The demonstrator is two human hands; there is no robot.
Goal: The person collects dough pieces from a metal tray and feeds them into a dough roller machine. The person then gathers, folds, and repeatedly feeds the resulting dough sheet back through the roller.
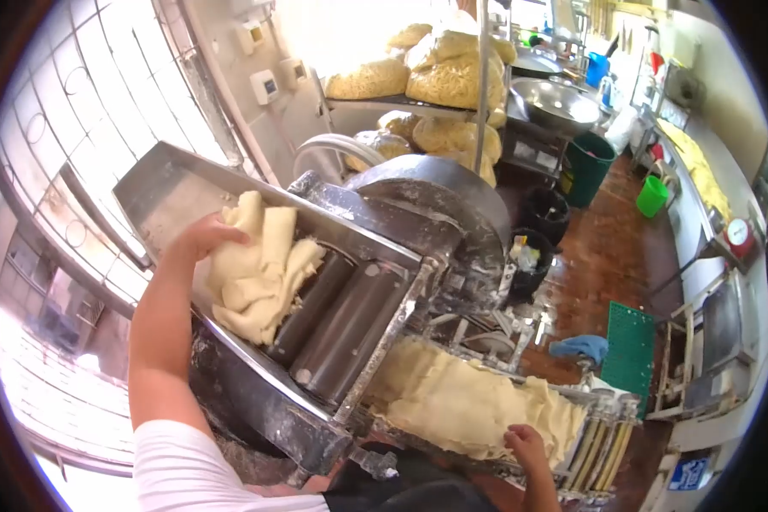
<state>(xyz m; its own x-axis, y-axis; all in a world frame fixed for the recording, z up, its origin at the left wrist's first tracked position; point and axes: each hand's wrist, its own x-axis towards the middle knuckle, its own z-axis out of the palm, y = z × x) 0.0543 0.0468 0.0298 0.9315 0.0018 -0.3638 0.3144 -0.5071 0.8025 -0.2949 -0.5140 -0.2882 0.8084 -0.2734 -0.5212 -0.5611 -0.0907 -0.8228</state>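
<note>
The rollers (350, 328) look smooth, dull metal, the hopper (169, 189) satiny metal; the folded dough (260, 277) is smooth and matt, the dough sheet (452, 401) matt and wrinkled; the bags (452, 77) glossy plastic, the pan (556, 104) shiny metal, the rag (580, 347) matt cloth

Left Arm Stretched Far, Right Hand Low

The left arm (160, 341) reaches forward, bare from above the elbow; its wrist bends inward and the left hand (215, 234) faces downward, fingertips partly hidden. The right forearm (539, 491) shows only near the wrist, the right hand (525, 445) loosely curled, fingers close together.
</note>
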